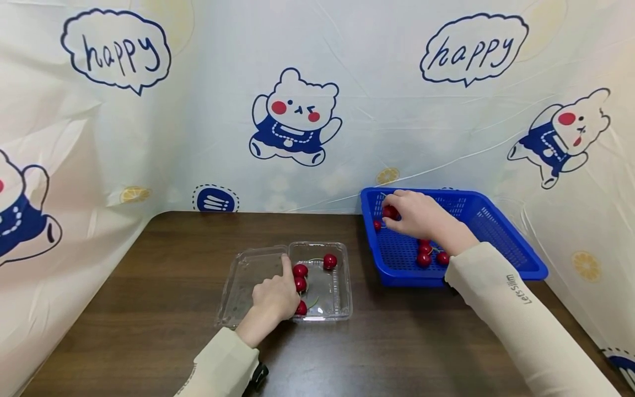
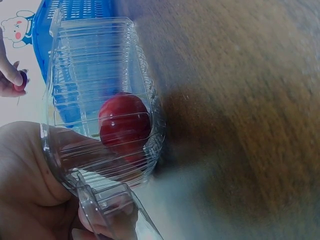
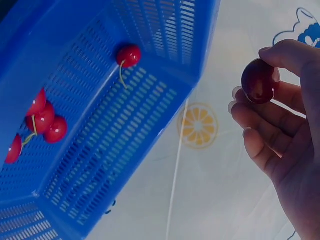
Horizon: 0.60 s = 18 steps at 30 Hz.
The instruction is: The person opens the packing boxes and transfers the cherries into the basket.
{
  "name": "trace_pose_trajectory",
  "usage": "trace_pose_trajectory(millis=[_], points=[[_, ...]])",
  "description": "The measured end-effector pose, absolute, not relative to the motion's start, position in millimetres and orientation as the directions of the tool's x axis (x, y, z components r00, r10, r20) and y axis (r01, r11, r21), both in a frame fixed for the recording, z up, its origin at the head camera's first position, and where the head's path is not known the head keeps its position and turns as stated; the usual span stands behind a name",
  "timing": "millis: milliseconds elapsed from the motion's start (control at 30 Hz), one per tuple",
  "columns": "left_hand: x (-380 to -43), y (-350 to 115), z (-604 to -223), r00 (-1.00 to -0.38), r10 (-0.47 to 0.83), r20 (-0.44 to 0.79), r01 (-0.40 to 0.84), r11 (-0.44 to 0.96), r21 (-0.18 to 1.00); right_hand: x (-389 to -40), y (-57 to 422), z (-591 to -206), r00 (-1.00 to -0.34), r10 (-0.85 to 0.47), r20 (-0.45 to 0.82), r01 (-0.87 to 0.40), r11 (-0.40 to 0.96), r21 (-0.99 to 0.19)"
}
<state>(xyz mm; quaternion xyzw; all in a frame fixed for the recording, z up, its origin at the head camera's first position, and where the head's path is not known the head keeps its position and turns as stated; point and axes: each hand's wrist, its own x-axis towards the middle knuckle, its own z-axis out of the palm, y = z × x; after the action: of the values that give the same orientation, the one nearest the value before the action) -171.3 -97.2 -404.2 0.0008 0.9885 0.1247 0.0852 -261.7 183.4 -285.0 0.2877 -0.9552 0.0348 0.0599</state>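
Fingers (image 3: pixel 291 55) pinching cherry (image 3: pixel 258 82); blue basket (image 3: pixel 82 65), cherries (image 3: pixel 42 118) inside

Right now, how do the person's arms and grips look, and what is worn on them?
The left sleeve and right sleeve are pale cream and reach the wrists. Dark lettering marks the right one; smaller dark marks show on the left. Something black shows at the left sleeve's end. The left grip and right grip are bare, without gloves.

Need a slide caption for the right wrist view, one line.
Right hand pinches a dark red cherry; more cherries lie in the blue basket.
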Motion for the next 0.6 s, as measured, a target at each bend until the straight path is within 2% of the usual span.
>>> trace_pose_trajectory(millis=[600], points=[[-172.0, -97.7, -404.5, -0.987, 0.019, -0.161, -0.021, 0.970, 0.244, -268.2, 217.1, -289.6, -0.883, -0.463, 0.080, -0.468, 0.882, -0.050]])
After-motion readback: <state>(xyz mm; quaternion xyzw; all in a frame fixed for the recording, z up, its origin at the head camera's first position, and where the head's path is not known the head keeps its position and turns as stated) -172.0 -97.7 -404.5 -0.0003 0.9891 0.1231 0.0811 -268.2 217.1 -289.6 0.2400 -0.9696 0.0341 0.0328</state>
